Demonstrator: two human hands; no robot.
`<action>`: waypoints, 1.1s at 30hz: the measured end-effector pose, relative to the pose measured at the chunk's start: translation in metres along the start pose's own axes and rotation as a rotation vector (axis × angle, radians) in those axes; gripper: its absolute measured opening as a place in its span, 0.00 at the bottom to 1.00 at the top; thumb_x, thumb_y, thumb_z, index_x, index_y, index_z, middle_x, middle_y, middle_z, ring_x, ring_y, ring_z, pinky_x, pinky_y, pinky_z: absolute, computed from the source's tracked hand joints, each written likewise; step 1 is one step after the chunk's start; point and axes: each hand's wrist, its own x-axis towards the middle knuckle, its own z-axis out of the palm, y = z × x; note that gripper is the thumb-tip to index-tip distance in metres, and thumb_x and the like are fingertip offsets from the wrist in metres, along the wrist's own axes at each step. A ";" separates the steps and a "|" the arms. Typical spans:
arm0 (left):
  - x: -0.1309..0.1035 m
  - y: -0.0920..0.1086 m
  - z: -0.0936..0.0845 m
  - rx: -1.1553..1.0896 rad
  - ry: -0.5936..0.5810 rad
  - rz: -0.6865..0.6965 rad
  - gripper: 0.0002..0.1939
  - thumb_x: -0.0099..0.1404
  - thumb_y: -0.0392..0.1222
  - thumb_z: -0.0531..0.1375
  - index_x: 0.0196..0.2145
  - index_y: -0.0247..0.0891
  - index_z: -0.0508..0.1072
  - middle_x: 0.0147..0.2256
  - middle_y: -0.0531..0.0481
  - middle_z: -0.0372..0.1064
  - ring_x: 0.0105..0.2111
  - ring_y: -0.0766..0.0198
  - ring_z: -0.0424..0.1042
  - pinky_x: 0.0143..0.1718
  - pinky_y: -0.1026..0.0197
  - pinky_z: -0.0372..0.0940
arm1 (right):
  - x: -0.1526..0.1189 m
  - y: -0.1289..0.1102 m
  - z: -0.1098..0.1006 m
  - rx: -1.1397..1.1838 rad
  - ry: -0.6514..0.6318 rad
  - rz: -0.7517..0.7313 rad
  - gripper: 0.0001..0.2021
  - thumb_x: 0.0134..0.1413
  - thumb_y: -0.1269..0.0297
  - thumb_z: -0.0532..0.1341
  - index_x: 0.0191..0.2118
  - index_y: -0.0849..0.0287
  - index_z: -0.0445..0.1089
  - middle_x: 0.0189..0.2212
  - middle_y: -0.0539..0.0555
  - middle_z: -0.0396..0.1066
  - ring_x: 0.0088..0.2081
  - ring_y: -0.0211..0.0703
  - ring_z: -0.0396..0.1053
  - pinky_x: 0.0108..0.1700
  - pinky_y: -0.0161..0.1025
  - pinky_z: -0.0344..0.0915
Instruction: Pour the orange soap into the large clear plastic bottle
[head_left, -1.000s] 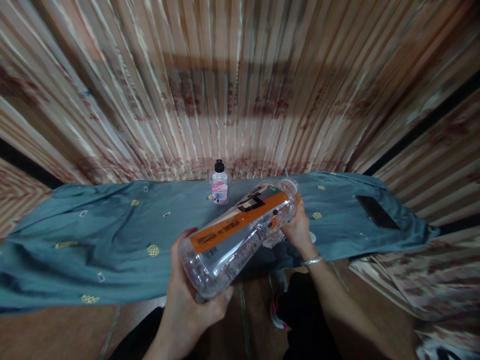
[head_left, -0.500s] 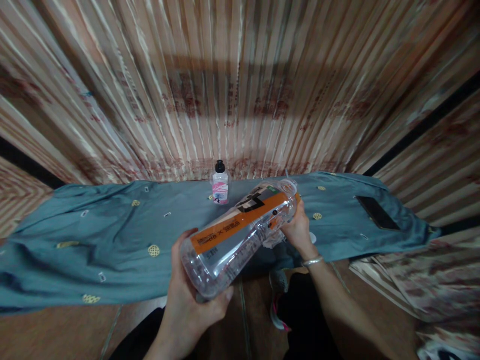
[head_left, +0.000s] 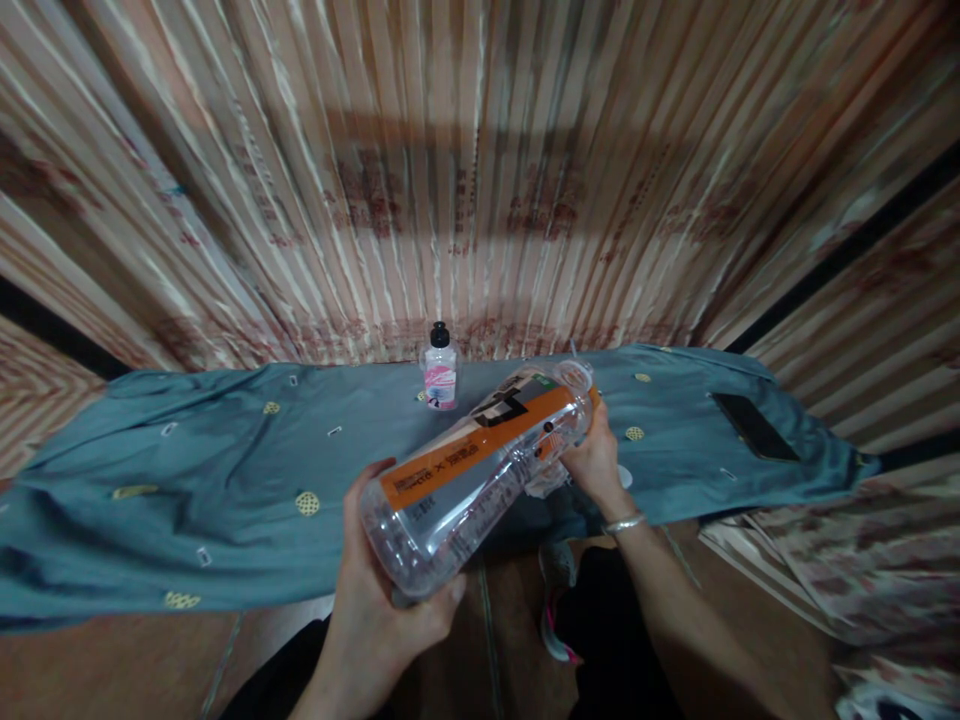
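A large clear plastic bottle (head_left: 480, 465) with an orange and silver label is held tilted, its neck toward the upper right. My left hand (head_left: 390, 590) is wrapped round its base. Near the neck, my right hand (head_left: 595, 455) grips the bottle from the right side, its fingers partly hidden behind it. A small clear bottle (head_left: 441, 378) with a black cap and a pink label stands upright on the blue-green cloth (head_left: 225, 460). Crumpled clear plastic (head_left: 546, 482) shows below the big bottle's neck, beside a small white round thing (head_left: 625, 477).
A dark phone (head_left: 754, 426) lies on the right part of the cloth-covered surface. Pleated patterned curtains (head_left: 480, 180) hang behind and at both sides. Below the front edge are the tiled floor (head_left: 450, 670) and a shoe (head_left: 555, 610).
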 end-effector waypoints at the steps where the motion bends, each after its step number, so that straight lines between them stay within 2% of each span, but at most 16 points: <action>1: 0.000 -0.001 0.000 0.004 0.001 0.006 0.40 0.51 0.43 0.69 0.61 0.39 0.62 0.48 0.45 0.73 0.46 0.51 0.80 0.46 0.51 0.77 | 0.000 0.001 0.000 -0.001 0.005 -0.012 0.49 0.43 0.46 0.71 0.69 0.64 0.58 0.56 0.68 0.77 0.54 0.63 0.78 0.54 0.55 0.76; 9: 0.000 -0.001 0.000 0.044 0.020 0.011 0.41 0.50 0.44 0.69 0.60 0.39 0.63 0.49 0.44 0.71 0.48 0.49 0.78 0.48 0.49 0.77 | -0.001 0.003 0.002 -0.022 0.025 -0.024 0.47 0.45 0.45 0.70 0.68 0.64 0.59 0.54 0.67 0.77 0.51 0.61 0.79 0.52 0.54 0.77; 13: 0.000 0.002 0.000 0.027 0.023 -0.015 0.41 0.50 0.44 0.69 0.60 0.39 0.62 0.48 0.44 0.72 0.47 0.49 0.79 0.48 0.49 0.76 | -0.001 0.004 0.003 -0.033 0.044 -0.033 0.47 0.45 0.45 0.69 0.68 0.65 0.59 0.55 0.69 0.77 0.52 0.63 0.78 0.53 0.55 0.76; 22: 0.001 0.007 0.002 0.036 0.026 -0.034 0.41 0.48 0.44 0.69 0.59 0.39 0.62 0.48 0.45 0.72 0.48 0.49 0.78 0.49 0.50 0.76 | -0.001 -0.003 0.001 -0.028 0.005 0.004 0.49 0.42 0.46 0.70 0.67 0.66 0.59 0.55 0.70 0.76 0.52 0.64 0.78 0.53 0.55 0.76; 30: 0.001 0.004 0.001 0.018 0.019 -0.020 0.41 0.50 0.46 0.70 0.59 0.40 0.61 0.48 0.44 0.72 0.48 0.48 0.79 0.51 0.47 0.76 | -0.001 -0.001 0.000 -0.032 0.008 0.010 0.49 0.43 0.44 0.70 0.68 0.63 0.59 0.55 0.68 0.77 0.51 0.64 0.79 0.52 0.55 0.76; 33: 0.001 0.006 0.001 0.015 0.022 -0.033 0.42 0.49 0.45 0.70 0.59 0.39 0.61 0.48 0.45 0.73 0.48 0.49 0.79 0.50 0.48 0.76 | -0.002 0.000 0.001 -0.027 0.009 -0.003 0.49 0.44 0.44 0.70 0.69 0.63 0.57 0.56 0.67 0.76 0.53 0.63 0.78 0.54 0.55 0.75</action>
